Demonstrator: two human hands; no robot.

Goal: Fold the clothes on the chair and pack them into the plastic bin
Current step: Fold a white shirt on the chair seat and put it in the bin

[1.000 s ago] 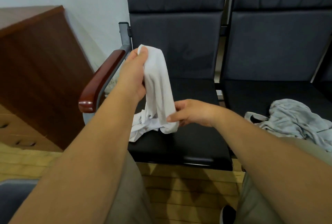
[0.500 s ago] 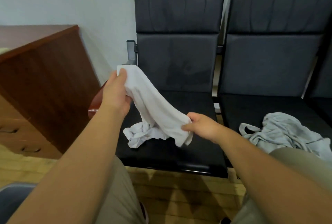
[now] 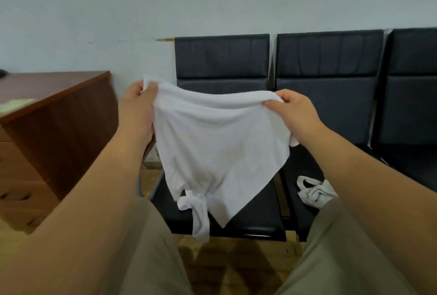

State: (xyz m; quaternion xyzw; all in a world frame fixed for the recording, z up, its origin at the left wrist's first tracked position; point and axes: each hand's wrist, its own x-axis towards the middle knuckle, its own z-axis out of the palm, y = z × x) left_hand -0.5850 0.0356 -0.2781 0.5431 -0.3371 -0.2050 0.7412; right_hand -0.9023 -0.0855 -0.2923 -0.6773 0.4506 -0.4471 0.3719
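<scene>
A: What are the hands doing?

B: The left hand (image 3: pixel 138 107) is gripping one upper corner of the white garment (image 3: pixel 217 148), fingers curled round a bunch of cloth. The right hand (image 3: pixel 293 110) is pinching the opposite corner between thumb and fingers.

A: And a second ago?

B: The garment was hanging as a crumpled rope from the left hand, its tail trailing on the seat. Now the hands are holding it apart and raised, so it is hanging open in the air in front of the chair (image 3: pixel 255 221). That likely means the person is finishing the shaking-out, and folding is only just starting.

A: How is the cloth looking?

B: It is sagging a little along the top edge and falling to a slanted hem. A knotted tie is dangling at the lower left. It looks thin and limp.

A: Anything else waiting?

B: A grey garment (image 3: pixel 314 191) is lying crumpled on the next seat. The plastic bin is not showing in this view.
</scene>
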